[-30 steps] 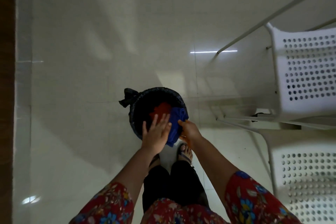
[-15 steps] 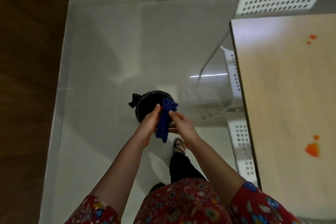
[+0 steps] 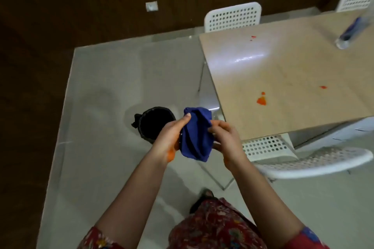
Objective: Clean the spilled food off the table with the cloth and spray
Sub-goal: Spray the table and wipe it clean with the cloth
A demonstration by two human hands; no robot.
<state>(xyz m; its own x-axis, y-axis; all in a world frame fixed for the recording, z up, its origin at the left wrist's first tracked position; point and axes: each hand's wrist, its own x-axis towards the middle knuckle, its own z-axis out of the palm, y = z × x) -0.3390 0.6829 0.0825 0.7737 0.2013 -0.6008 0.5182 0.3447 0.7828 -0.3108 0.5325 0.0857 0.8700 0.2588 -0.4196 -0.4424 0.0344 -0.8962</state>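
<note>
A bunched blue cloth point(image 3: 196, 135) hangs between both hands above the floor, left of the table. My left hand point(image 3: 169, 139) grips its left side, with orange smears on the palm heel. My right hand point(image 3: 226, 139) holds the cloth's right side with curled fingers. The light wooden table point(image 3: 293, 70) carries orange food spills: a larger blob point(image 3: 261, 100) near the front, a small spot point(image 3: 323, 87) to the right and tiny specks point(image 3: 253, 37) at the back. The spray bottle point(image 3: 350, 33) stands blurred at the table's far right.
A black bin with a bag liner point(image 3: 154, 124) stands on the pale tiled floor just left of my hands. White perforated chairs sit behind the table point(image 3: 232, 17), at the far right corner point(image 3: 357, 0) and beside me point(image 3: 303, 159). Dark wood wall runs behind.
The view has lifted from the bin to the table. Both hands raised the cloth away from over the bin and moved it right, toward the table edge.
</note>
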